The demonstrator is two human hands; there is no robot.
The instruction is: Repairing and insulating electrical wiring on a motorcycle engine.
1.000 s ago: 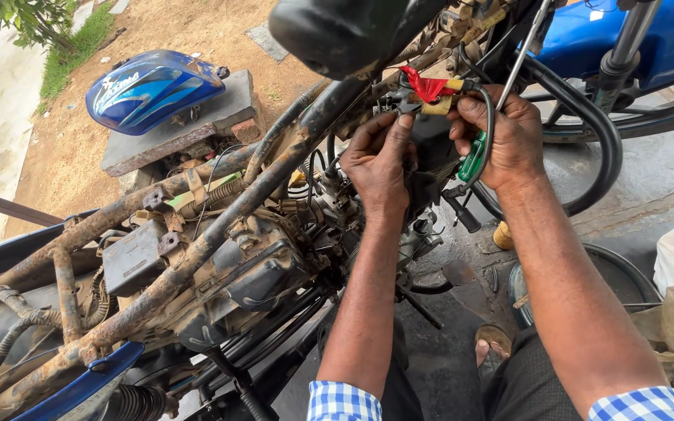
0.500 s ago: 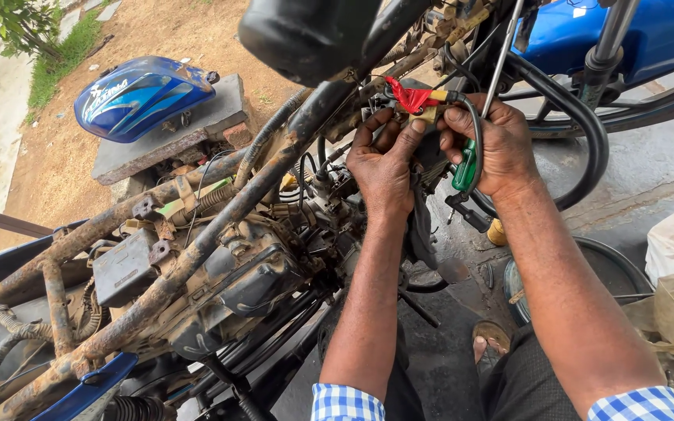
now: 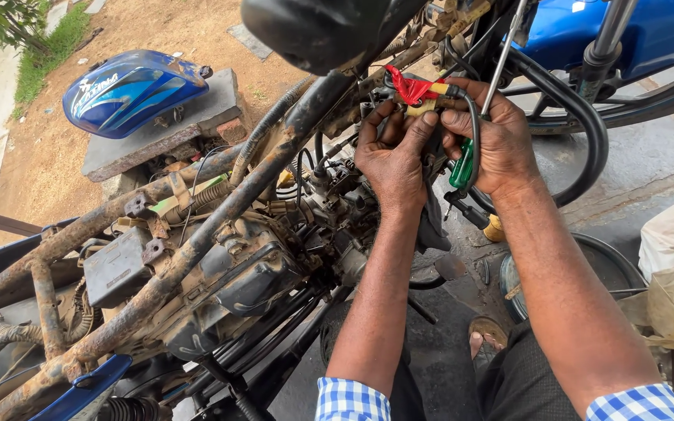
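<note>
Presently catalogued, one stripped motorcycle and two hands at its wiring.

Red connector (image 3: 409, 86): sits high at centre, just under the black seat (image 3: 313, 31); long axis runs roughly left to right, red end leftward, yellow-sheathed end toward the right hand.
Left hand (image 3: 390, 160): raised from below, palm away from the camera, fingers curled narrow, fingertips pinching the connector from beneath.
Right hand (image 3: 493, 140): reaches up beside the left, thumb and forefinger closed on the connector's yellow end; remaining fingers wrapped round a green-handled screwdriver (image 3: 462, 165).
Screwdriver: handle points down and slightly left, long axis near upright, steel shaft rising toward the upper right.
Frame (image 3: 196, 242): rusty tube, slanting from lower left up to the seat.
Engine (image 3: 267, 265): grimy, below the frame tube.
Blue fuel tank (image 3: 130, 90): detached, resting on a stone slab (image 3: 220, 113), well apart at upper left.
Sleeves: blue-and-white check cuffs at bottom edge.
</note>
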